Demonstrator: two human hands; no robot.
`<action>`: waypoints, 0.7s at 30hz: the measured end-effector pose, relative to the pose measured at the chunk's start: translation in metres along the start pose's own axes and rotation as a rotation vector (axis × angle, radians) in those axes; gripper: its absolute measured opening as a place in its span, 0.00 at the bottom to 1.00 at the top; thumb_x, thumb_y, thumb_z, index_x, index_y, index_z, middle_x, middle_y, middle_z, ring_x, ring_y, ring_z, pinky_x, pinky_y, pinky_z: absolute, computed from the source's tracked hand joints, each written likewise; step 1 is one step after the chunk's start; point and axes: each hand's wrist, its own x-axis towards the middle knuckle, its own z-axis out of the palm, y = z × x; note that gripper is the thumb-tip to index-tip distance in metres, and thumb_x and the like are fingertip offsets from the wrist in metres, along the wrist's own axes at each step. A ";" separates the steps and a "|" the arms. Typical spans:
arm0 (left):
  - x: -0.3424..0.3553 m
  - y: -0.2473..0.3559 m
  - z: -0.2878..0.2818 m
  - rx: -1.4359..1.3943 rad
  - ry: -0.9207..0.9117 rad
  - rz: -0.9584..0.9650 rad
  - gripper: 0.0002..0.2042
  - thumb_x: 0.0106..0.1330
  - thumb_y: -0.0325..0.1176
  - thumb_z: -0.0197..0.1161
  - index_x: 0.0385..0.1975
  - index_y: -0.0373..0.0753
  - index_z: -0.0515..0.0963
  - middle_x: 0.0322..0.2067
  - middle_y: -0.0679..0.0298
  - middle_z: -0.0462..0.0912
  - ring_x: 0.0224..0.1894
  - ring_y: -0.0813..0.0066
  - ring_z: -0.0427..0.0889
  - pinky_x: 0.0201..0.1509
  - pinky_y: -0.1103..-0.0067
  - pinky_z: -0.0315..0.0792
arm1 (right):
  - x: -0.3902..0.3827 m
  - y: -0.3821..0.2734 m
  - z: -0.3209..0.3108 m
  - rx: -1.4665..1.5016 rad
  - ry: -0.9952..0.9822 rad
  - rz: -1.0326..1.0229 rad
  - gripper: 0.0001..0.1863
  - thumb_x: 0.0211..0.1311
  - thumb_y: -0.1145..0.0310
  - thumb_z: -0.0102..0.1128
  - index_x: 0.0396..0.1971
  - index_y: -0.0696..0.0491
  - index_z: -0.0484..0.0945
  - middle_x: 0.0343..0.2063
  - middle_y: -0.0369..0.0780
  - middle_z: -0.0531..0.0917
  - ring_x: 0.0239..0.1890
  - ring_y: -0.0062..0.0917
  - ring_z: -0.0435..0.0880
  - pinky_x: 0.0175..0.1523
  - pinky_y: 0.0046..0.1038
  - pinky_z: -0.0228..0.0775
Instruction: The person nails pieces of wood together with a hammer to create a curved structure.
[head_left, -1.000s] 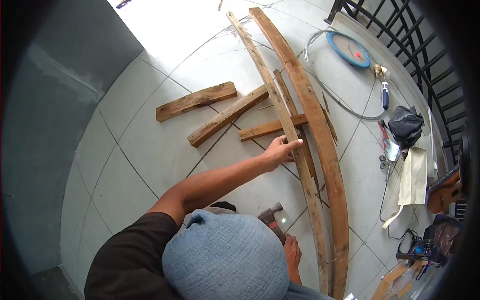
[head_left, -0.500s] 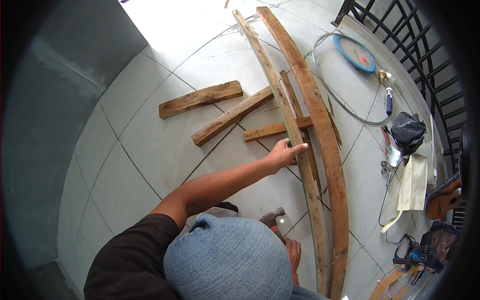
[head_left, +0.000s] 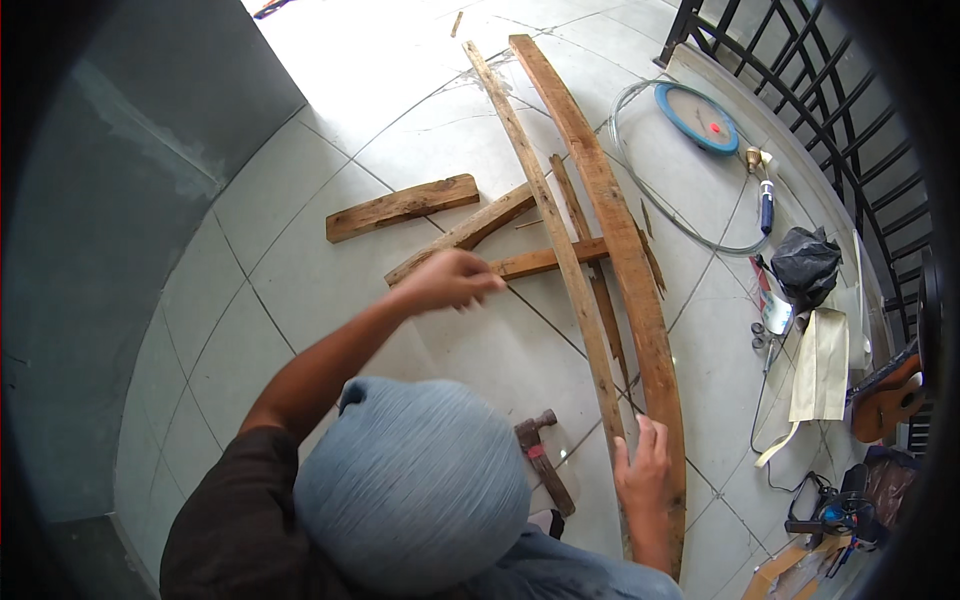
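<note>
The fingers of the left hand point(head_left: 450, 280) are blurred and curled above the floor point(head_left: 500, 365) beside the wooden crosspiece point(head_left: 533, 263); I cannot tell whether they grasp anything. Those of the right hand point(head_left: 648, 475) lie over the near part of the narrow strip point(head_left: 548, 212) and broad beam point(head_left: 622, 220), their grip unclear. The hammer point(head_left: 541, 458) lies nearby, out of both hands. Strip and beam already lie across the crosspiece; whether they are fastened doesn't show. A short block point(head_left: 403, 208) lies apart, toward the floor's walled left edge.

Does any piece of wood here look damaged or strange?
Yes. The narrow strip between the thin board and the wide board looks broken: its lower end is ragged, not square. Thin slivers also lie beside the wide board.
</note>
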 end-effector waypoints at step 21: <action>0.079 -0.099 -0.046 0.723 0.562 0.219 0.17 0.63 0.40 0.63 0.43 0.34 0.70 0.42 0.51 0.78 0.50 0.54 0.77 0.54 0.65 0.72 | 0.020 0.001 0.029 -0.073 -0.182 0.161 0.26 0.63 0.65 0.62 0.54 0.62 0.62 0.41 0.59 0.79 0.41 0.57 0.80 0.45 0.50 0.73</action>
